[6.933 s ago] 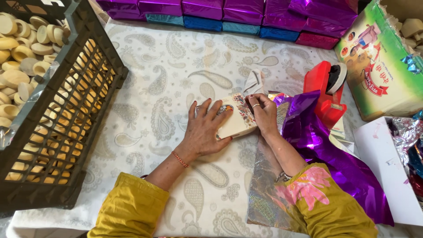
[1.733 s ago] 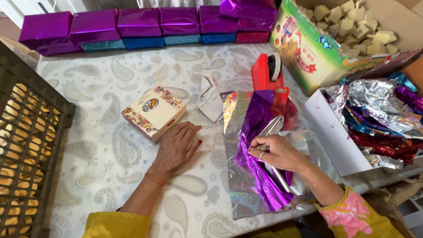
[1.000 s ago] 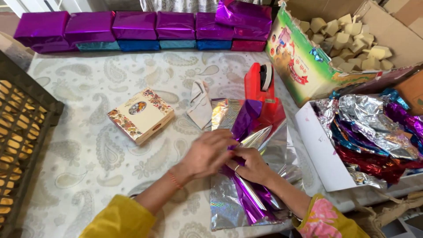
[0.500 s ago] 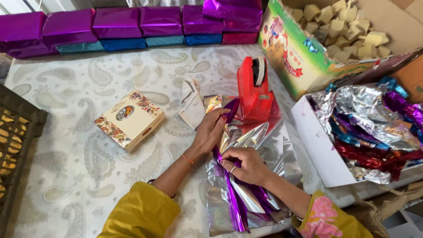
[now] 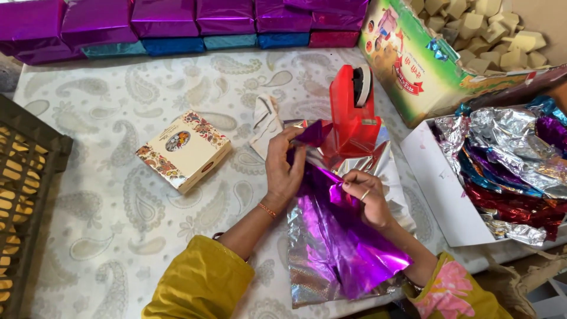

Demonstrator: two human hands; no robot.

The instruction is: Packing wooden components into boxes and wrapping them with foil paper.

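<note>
A sheet of purple foil wrapping paper (image 5: 348, 248) lies on top of a silver sheet (image 5: 307, 277) near the table's front edge. My left hand (image 5: 283, 168) pinches the purple sheet's far corner and lifts it. My right hand (image 5: 366, 198) grips the same sheet a little nearer, to the right. A small decorated cream box (image 5: 183, 150) sits on the tablecloth to the left of my hands, untouched. A red tape dispenser (image 5: 353, 112) stands just behind the foil.
Purple, blue and red wrapped boxes (image 5: 177, 23) line the far edge. A dark crate (image 5: 26, 195) stands at left. A printed carton of pale blocks (image 5: 472, 35) is at back right. A white box of crumpled foil sheets (image 5: 508, 165) is at right. A folded white paper (image 5: 264, 118) lies near the dispenser.
The cream box was left on the cloth at left. Both hands moved to the foil; the bunched purple sheet is now spread wider and its far corner is lifted.
</note>
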